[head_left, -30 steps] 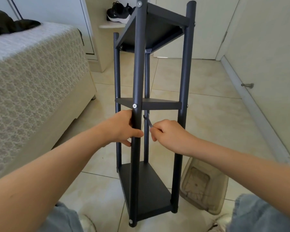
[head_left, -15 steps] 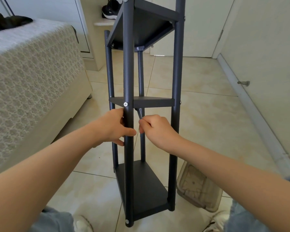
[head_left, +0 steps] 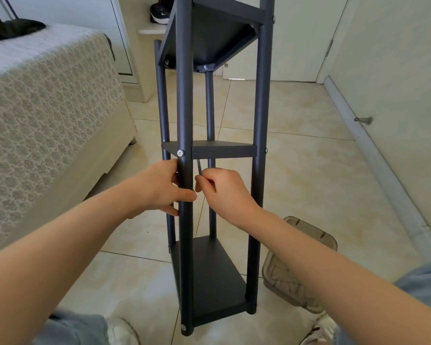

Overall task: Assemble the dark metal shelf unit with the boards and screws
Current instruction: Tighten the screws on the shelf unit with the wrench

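Note:
The dark metal shelf unit stands upright on the tiled floor in front of me, with three dark boards fixed between four posts. My left hand grips the near front post just below the middle board. A silver screw shows in that post at the board's level. My right hand is closed on a thin hex key, whose tip points up under the middle board, right beside the same post. The bottom board sits near the floor.
A bed with a patterned cover stands close on the left. A clear brown plastic box lies on the floor right of the shelf's foot. A wall with a door stop runs along the right. Shoes rest on a ledge behind.
My right hand with the hex key has moved left and up, from between the front posts to right beside the near post under the middle board. My left hand keeps its grip.

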`<state>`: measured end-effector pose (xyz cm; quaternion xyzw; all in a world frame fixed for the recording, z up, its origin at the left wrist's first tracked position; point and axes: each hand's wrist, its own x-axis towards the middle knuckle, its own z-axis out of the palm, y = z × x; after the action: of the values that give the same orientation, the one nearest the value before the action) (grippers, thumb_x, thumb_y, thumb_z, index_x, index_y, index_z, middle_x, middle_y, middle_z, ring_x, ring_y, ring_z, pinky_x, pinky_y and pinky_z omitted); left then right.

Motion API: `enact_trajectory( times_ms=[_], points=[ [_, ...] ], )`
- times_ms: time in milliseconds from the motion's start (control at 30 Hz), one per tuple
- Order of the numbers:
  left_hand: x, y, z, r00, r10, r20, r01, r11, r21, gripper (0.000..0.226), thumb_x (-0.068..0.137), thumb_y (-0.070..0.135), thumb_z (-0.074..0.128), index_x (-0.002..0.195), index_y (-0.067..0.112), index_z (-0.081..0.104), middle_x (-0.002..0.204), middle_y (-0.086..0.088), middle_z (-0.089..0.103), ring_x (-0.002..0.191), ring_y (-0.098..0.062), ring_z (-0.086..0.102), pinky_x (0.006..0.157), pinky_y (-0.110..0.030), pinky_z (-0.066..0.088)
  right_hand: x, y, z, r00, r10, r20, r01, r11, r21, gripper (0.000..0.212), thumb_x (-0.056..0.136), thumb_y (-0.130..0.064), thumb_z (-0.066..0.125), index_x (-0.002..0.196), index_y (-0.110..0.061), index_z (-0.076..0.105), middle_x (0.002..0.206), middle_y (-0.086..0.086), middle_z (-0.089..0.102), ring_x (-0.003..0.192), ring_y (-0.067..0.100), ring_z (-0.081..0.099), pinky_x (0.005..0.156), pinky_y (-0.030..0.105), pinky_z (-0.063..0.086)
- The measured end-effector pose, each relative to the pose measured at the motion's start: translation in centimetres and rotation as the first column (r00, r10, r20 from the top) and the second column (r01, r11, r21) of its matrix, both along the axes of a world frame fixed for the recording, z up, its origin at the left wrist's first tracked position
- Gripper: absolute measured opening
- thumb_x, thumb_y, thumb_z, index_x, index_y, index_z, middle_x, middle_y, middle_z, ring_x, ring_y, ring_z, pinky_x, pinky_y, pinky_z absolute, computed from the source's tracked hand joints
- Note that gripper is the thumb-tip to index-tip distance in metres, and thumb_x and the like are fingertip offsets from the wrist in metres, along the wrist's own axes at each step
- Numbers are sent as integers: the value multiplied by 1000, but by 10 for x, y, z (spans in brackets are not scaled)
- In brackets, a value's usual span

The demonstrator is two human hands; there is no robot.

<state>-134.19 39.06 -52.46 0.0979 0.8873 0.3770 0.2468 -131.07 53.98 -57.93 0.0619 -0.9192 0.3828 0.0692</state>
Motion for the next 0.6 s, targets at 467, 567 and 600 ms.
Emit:
enact_trajectory(
  times_ms=[467,567,600],
  points=[
    [-4,3,4,1000,-9,3,9,1000,-6,54,87,9,75,135,15,51,124,-8,61,108,-28,67,79,-47,63,-24,-12,-28,971,-113,-211,78,983,-169,21,97,-10,53,83,-4,67,70,-6,54,67,7,48,70,25,47],
    [-4,4,5,1000,-1,10,1,1000,-6,53,87,9,75,134,14,51,124,-9,61,106,-30,68,81,-49,62,-30,-16,-33,960,-145,-238,100,977,-190,21,97,-9,54,84,-3,68,76,8,64,76,19,55,75,39,51],
    [-4,4,5,1000,4,12,-4,1000,-6,53,87,9,75,134,14,51,124,-9,62,106,-30,68,81,-49,62,-32,-18,-35,955,-155,-254,105,975,-198,20,97,-9,55,85,-3,69,79,10,67,80,22,57,77,40,52]
  ],
)
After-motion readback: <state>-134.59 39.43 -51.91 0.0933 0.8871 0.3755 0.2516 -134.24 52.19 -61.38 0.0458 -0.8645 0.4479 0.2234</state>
